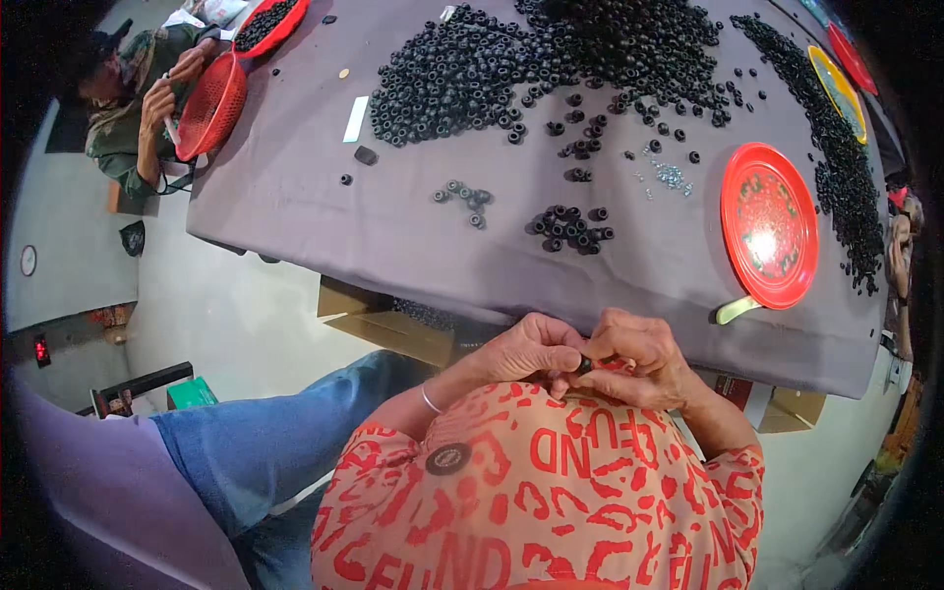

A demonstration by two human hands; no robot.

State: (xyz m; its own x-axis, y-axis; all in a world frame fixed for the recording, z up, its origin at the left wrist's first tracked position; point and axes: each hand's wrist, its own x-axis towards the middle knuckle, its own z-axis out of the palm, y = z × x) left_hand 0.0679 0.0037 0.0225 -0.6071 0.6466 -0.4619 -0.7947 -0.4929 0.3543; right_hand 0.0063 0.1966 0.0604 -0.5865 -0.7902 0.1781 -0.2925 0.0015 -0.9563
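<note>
Nearest the lens, a small black rubber ring (pixel 584 365) sits pinched between the two hands just off the near edge of the desk, above an orange-and-red printed shirt (pixel 551 482). Fingers of the left hand (pixel 528 350) and the right hand (pixel 639 359) close narrowly on it from either side; most of the ring is hidden by them. A grey cloth covers the desk (pixel 295 187), matte and smooth. On it lie a small cluster of black rings (pixel 570 228), a few greyer ones (pixel 465 196), and a broad heap of rings (pixel 551 59) farther back. A glossy red round plate (pixel 768 224) with a pale handle lies to the right. Cardboard boxes (pixel 388 320) sit under the desk on a pale floor. At far left another person holds a red mesh basket (pixel 211 105).
</note>
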